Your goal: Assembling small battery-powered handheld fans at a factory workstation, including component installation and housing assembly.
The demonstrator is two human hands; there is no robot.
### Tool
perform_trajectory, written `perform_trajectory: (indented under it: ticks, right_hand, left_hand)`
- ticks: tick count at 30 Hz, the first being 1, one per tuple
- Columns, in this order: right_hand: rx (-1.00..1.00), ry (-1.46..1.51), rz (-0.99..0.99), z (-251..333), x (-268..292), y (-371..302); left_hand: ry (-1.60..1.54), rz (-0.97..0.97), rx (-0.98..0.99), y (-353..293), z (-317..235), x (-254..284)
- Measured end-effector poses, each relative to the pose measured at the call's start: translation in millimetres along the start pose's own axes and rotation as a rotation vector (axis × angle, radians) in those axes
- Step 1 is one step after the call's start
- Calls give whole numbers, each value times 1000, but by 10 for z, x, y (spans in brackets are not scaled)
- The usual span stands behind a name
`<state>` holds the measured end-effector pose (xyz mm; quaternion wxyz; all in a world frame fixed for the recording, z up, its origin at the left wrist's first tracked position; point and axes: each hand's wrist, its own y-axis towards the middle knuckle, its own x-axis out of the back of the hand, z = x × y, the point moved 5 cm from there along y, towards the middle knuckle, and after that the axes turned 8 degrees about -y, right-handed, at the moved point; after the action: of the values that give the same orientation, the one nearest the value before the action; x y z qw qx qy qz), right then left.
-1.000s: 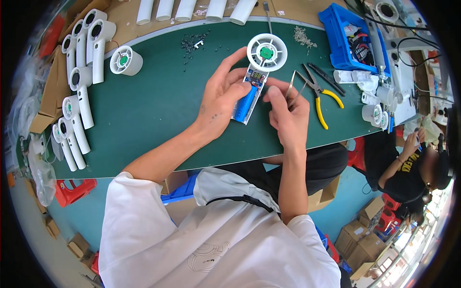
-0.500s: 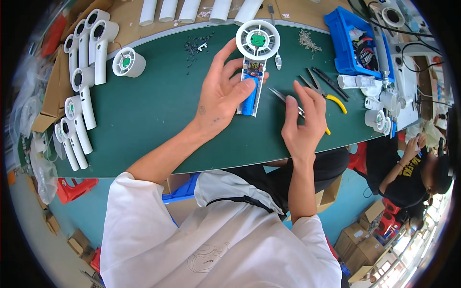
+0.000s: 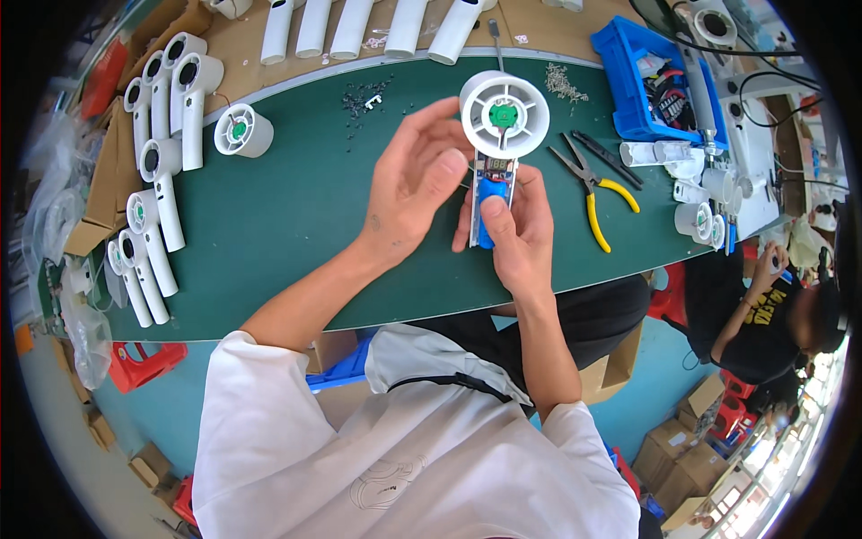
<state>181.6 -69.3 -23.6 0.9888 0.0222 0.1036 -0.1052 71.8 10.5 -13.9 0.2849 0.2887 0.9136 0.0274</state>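
Observation:
A white handheld fan (image 3: 534,121) with a round ducted head stands out over the green table, its handle uncovered. Inside that handle are a small circuit board with a digit display (image 3: 496,165) and a blue cylindrical battery (image 3: 489,190). My right hand (image 3: 516,238) is closed round the lower handle, thumb pressed on the battery. Just left of the fan is my left hand (image 3: 409,193), its fingers apart and the fingertips close to the head; whether they touch it I cannot tell. Yellow-handled pliers (image 3: 588,180) lie right of my right hand, jaws parted.
Assembled white fans (image 3: 162,193) line the left edge, beside a loose fan head (image 3: 244,131). White handle shells (image 3: 355,27) lie at the back. Black screws (image 3: 361,101) and silver screws (image 3: 566,83) form small piles. A blue bin (image 3: 620,81) stands right; a co-worker (image 3: 763,314) sits beyond.
The fan has passed from my left hand to my right and come slightly nearer and to the right. My left hand has let go. The tweezers near my right hand no longer show.

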Motion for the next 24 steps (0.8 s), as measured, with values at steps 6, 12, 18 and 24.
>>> perform_trajectory:
  ticks: [6, 12, 18, 24]
  right_hand:
    - [-92, 23, 43, 14, -86, -48]
    - [-102, 150, 155, -51, -66, -24]
    - [-169, 334, 124, -12, -84, -26]
    - [-242, 507, 165, -75, -12, 3]
  left_hand:
    - [123, 7, -81, 80, -150, 46]
    - [116, 68, 1, 27, -108, 8]
    - [62, 55, -14, 53, -65, 45]
    - [45, 102, -31, 52, -76, 4]
